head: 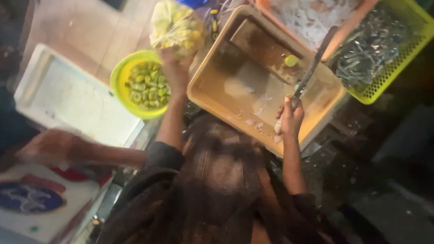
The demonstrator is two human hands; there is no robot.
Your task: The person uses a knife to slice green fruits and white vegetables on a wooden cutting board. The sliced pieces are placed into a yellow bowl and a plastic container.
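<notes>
The person's left hand (pixel 175 65) is lifting a clear plastic bag (pixel 176 26) of small yellow-green pieces, its fingers closed around the bag's bottom. The bag is hanging above and just beside a lime-green bowl (pixel 120 78) that is holding more of the same green pieces (pixel 149 86). The right hand (pixel 290 118) is clenching the handle of a long knife (pixel 311 70), whose blade is angling up across a tan plastic tub (pixel 211 95). Inside the tub, a brown board (pixel 260 46) is carrying one small round green piece (pixel 291 60). Past the tub, an orange tray (pixel 265 0) and a lime-green basket (pixel 418 38) are sitting side by side. Another person's blurred hand (pixel 49 144) is reaching in near a white tray (pixel 42 70) at the left.
</notes>
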